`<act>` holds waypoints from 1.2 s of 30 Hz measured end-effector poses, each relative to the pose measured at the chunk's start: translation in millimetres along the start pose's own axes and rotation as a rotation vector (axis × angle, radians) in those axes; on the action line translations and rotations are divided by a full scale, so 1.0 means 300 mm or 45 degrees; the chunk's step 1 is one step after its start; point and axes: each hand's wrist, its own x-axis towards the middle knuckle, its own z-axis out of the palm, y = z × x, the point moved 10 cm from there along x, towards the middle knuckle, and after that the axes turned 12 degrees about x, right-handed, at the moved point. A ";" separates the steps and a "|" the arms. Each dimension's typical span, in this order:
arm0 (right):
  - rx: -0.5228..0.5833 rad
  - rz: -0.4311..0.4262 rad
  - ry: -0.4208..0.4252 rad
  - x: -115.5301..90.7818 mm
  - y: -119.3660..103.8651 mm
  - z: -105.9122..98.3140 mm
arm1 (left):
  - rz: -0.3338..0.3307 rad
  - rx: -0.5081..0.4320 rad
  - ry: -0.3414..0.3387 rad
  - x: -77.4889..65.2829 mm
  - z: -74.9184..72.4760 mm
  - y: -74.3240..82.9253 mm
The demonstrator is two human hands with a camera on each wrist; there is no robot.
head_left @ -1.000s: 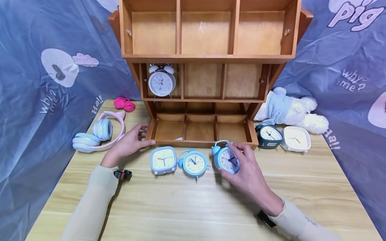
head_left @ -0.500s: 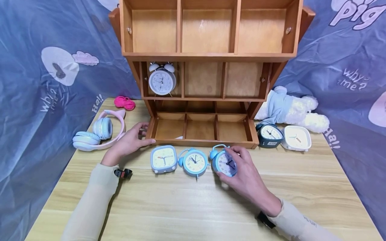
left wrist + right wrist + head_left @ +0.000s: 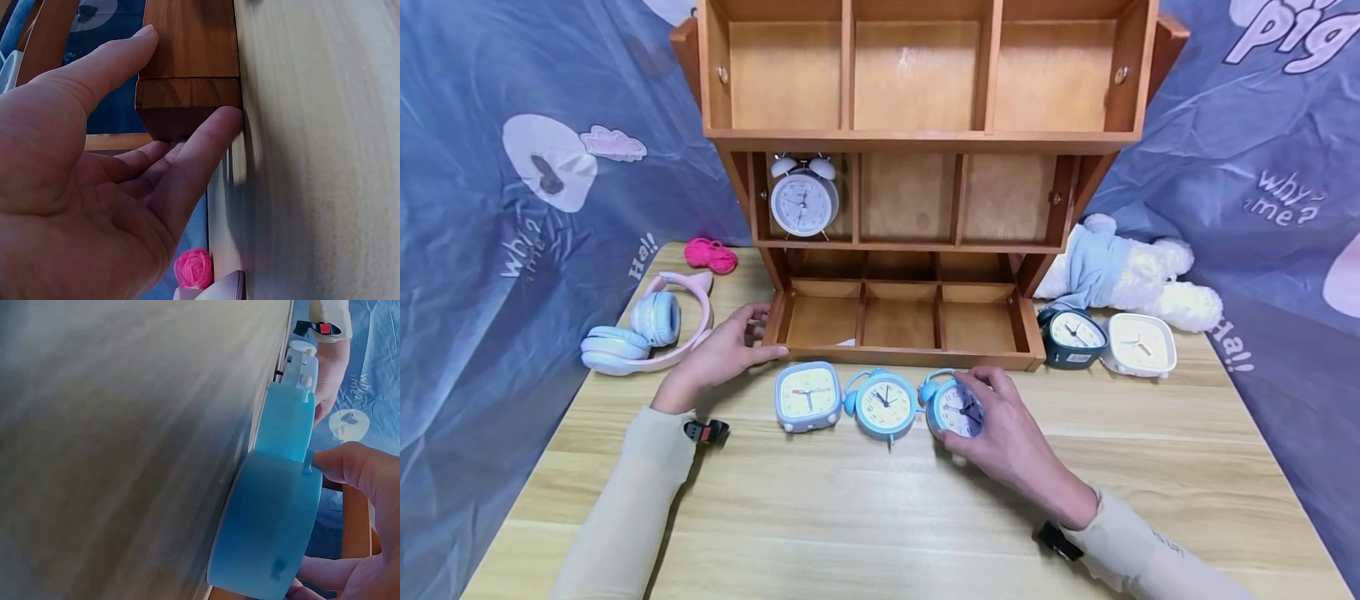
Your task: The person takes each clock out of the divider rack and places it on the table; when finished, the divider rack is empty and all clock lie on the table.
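Right hand [image 3: 1003,429]: thumb and fingers grasping rightmost round blue clock [image 3: 952,409] on table [image 3: 850,517], face up. Long axis slanted, handle pointing up-left toward wooden shelf [image 3: 917,140]. Contact with middle blue clock [image 3: 883,405] hard to judge. Left hand [image 3: 722,357] gripping shelf's lower left corner. Backdrop cloth [image 3: 1247,275] reads "pig", "why me?", "Ha!!".

Pale wood-grain table [image 3: 850,517], tiered brown wooden rack [image 3: 906,200] standing on it, pink-and-blue cat-ear headphones [image 3: 657,319], bright pink yarn bundle [image 3: 711,256], periwinkle rounded-square clock [image 3: 807,396], round light-blue alarm clock [image 3: 883,406], matching light-blue clock [image 3: 953,408] just beside it, dark-green clock [image 3: 1075,335], white rounded-square clock [image 3: 1141,344], white-and-pale-blue plush toy [image 3: 1101,267]
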 end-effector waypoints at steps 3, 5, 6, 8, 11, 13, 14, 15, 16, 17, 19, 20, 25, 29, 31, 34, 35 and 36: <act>-0.007 0.012 -0.013 0.003 0.004 0.002 | 0.000 0.002 0.003 0.000 -0.001 0.000; -0.011 0.013 -0.015 0.006 0.005 0.002 | 0.000 0.004 0.006 0.001 -0.003 0.000; -0.014 0.012 -0.016 0.007 0.004 0.002 | 0.001 0.006 0.008 0.001 -0.004 0.000; -0.017 0.012 -0.018 0.010 0.004 0.002 | -0.001 0.006 0.009 0.001 -0.004 0.000; -0.022 0.027 -0.027 0.012 0.008 0.005 | -0.002 -0.001 0.006 0.001 -0.003 0.000; -0.025 0.035 -0.032 0.014 0.011 0.007 | -0.006 -0.005 0.003 0.000 -0.003 0.000; -0.026 0.040 -0.033 0.014 0.013 0.008 | -0.006 -0.007 0.003 0.000 -0.002 0.000; -0.027 0.044 -0.035 0.014 0.015 0.008 | -0.007 -0.007 0.003 0.000 -0.002 -0.001; -0.028 0.045 -0.035 0.014 0.016 0.008 | -0.006 -0.005 0.004 -0.001 -0.002 -0.001; -0.029 0.046 -0.034 0.014 0.017 0.008 | -0.006 -0.004 0.004 -0.001 -0.002 -0.002; -0.027 0.046 -0.035 0.015 0.019 0.009 | -0.005 -0.003 0.006 -0.001 -0.001 -0.003; -0.026 0.048 -0.037 0.015 0.020 0.009 | -0.003 -0.003 0.008 -0.001 -0.001 -0.003; -0.035 0.035 -0.036 0.016 0.019 0.006 | -0.002 -0.007 0.006 0.000 0.001 -0.004; -0.043 0.025 -0.034 0.016 0.017 0.002 | -0.011 -0.003 0.002 0.001 0.001 -0.003; -0.043 0.024 -0.036 0.015 0.017 0.001 | -0.015 -0.001 0.001 0.001 0.001 -0.003; -0.041 0.023 -0.038 0.012 0.018 -0.001 | -0.015 0.004 0.003 0.001 0.001 -0.003; -0.042 0.024 -0.038 0.012 0.019 -0.003 | -0.014 0.001 0.002 0.001 0.001 -0.003; -0.041 0.025 -0.039 0.011 0.020 -0.004 | -0.015 0.001 0.003 0.001 0.002 -0.004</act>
